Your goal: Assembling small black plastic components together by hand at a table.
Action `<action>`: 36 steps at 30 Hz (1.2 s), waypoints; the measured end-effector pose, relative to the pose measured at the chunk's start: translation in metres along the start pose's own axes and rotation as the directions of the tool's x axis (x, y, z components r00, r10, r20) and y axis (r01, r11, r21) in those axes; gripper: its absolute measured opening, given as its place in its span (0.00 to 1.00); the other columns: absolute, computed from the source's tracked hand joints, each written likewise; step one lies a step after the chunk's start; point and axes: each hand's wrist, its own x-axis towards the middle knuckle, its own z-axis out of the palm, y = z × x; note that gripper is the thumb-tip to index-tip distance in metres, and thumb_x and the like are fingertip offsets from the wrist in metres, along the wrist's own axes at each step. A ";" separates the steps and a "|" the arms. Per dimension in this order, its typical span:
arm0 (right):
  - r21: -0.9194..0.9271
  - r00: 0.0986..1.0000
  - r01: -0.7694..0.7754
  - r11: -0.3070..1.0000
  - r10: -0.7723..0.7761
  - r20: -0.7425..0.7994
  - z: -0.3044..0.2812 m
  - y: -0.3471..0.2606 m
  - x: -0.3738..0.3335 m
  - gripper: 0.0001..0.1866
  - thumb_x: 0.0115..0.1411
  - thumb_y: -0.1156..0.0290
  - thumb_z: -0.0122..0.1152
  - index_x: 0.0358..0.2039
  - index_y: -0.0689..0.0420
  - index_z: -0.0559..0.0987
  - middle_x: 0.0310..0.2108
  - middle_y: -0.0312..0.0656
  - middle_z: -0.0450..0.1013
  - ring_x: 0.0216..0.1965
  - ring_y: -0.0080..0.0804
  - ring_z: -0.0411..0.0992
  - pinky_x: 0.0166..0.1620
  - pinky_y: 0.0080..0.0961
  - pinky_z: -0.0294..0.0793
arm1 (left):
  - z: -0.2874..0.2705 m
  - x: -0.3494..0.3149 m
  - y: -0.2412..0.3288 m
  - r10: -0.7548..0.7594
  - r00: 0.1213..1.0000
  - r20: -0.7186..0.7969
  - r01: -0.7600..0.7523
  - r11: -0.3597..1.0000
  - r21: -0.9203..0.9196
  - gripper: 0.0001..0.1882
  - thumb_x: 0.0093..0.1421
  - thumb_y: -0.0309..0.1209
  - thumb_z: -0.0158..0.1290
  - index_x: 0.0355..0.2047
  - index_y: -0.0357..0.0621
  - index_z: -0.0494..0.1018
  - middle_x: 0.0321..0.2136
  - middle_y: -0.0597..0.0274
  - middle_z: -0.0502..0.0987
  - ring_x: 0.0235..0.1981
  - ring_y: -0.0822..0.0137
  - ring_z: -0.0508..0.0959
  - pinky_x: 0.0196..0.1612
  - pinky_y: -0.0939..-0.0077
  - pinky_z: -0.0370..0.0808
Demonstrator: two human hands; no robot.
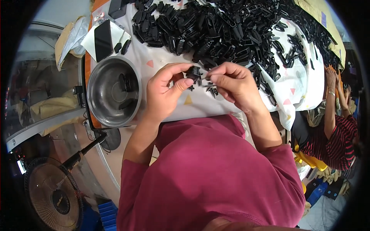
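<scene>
Shirt [219, 169] of dark red is closest, to the near right of the metal bowl [102, 86]. Past the shirt, two bare hands are up over the white cloth [162, 59], both to the right of the bowl. The left hand [165, 88] is the one nearer the bowl. Its thumb and pointing finger pinch a small black part [193, 72], so that part is up off the cloth, to the right of the bowl. I cannot tell how its other fingers are, as they are hidden. The right hand [239, 84] is farther from the bowl. Its thumb and pointing finger are pressed together on a thin dark bit [207, 77], and its other fingers curl under. The thin bit is close to the black part, but I cannot tell if they touch. Little black scraps [212, 91] lie under the hands, right of the bowl.

Inside the bowl are some black pieces [124, 82]. Just past the bowl, a dark phone [103, 40] lies on a white sheet [89, 41]. Farther off, past the bowl and to its right, is a big black pile [208, 27] of small parts. Far to the right of the bowl is another person [335, 142] in a striped top.
</scene>
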 end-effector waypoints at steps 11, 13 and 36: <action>0.259 0.981 0.167 0.951 -0.134 -0.141 0.010 -0.003 -0.004 0.06 0.55 0.76 0.53 0.32 0.65 0.73 0.27 0.43 0.72 0.15 0.20 0.64 0.12 0.11 0.61 | 0.014 0.006 0.000 0.175 0.983 -0.055 -0.174 0.985 0.022 0.12 0.49 0.22 0.56 0.36 0.36 0.72 0.29 0.64 0.73 0.24 0.79 0.69 0.28 0.87 0.66; 0.103 0.989 0.093 0.990 -0.081 -0.121 0.007 -0.003 -0.006 0.05 0.55 0.76 0.54 0.31 0.64 0.74 0.25 0.39 0.71 0.15 0.17 0.63 0.12 0.10 0.58 | 0.010 0.004 0.007 0.203 0.977 -0.064 -0.196 0.976 0.092 0.12 0.49 0.23 0.56 0.35 0.36 0.72 0.29 0.64 0.74 0.24 0.78 0.70 0.28 0.86 0.67; -0.323 0.964 0.139 0.936 -0.203 -0.173 0.010 0.039 -0.011 0.14 0.54 0.74 0.57 0.39 0.65 0.69 0.30 0.40 0.71 0.25 0.19 0.69 0.27 0.14 0.70 | 0.021 0.014 -0.027 -0.203 0.979 0.034 0.190 0.824 -0.534 0.10 0.58 0.28 0.46 0.37 0.32 0.69 0.33 0.56 0.74 0.36 0.70 0.72 0.42 0.76 0.66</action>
